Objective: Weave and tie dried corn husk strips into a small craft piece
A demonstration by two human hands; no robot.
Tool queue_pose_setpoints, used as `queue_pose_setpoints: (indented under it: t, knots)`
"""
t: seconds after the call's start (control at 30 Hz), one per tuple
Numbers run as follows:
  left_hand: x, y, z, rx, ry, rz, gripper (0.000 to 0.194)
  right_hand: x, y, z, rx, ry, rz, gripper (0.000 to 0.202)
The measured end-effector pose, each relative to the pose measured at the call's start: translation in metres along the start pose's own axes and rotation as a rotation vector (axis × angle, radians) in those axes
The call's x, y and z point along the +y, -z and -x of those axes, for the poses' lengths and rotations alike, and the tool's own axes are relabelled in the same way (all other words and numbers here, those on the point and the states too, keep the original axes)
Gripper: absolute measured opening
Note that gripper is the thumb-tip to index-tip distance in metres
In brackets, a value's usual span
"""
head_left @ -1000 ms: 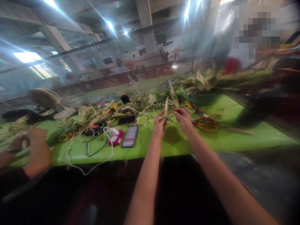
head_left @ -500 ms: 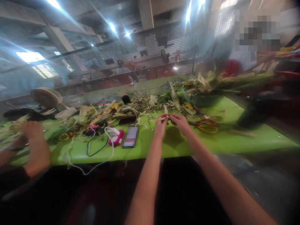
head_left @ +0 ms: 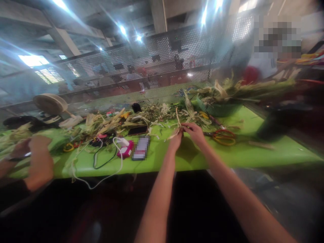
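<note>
Close together above the green tabletop (head_left: 157,162), my left hand (head_left: 176,137) and my right hand (head_left: 194,131) pinch a pale strip of dry corn husk (head_left: 178,116). One end of it stands up past the fingertips. Another pale piece sticks out on the left side of my left hand. The fingers of both hands are closed, and the exact grip between them is too small to make out. Just right of my right hand lie scissors (head_left: 224,137) with orange-red handles. Husk scraps lie on the table beyond my hands.
Corn husks (head_left: 108,126) are heaped along the back. Left of me lie a phone (head_left: 141,148), a pink plug adapter (head_left: 126,149) and a white cable (head_left: 120,165). A green basket (head_left: 221,108) with husks stands back right. A co-worker's hands (head_left: 37,148) work at far left.
The husk strip's upper end now reaches higher and curves more. My hands have shifted only slightly. The co-worker's hands at the left have moved a little.
</note>
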State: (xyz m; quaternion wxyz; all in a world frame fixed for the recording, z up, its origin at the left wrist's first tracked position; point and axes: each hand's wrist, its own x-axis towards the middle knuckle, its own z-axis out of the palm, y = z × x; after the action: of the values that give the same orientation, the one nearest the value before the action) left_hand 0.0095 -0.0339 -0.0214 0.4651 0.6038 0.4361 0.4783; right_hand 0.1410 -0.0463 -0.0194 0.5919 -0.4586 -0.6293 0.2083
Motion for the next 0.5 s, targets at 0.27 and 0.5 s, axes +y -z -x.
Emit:
queue_pose_setpoints:
  t: [0.27, 0.5]
  knots:
    - [-0.0034, -0.0011, -0.0054, -0.031, -0.084, -0.045, 0.015, -0.0058, 0.0034, 0.0028, -0.105, 0.231, 0.397, 0.029]
    - [-0.0032, 0.0043, -0.0026, 0.063, -0.018, -0.023, 0.026, -0.0037, -0.0001, 0.0046, 0.004, 0.163, 0.291, 0.037]
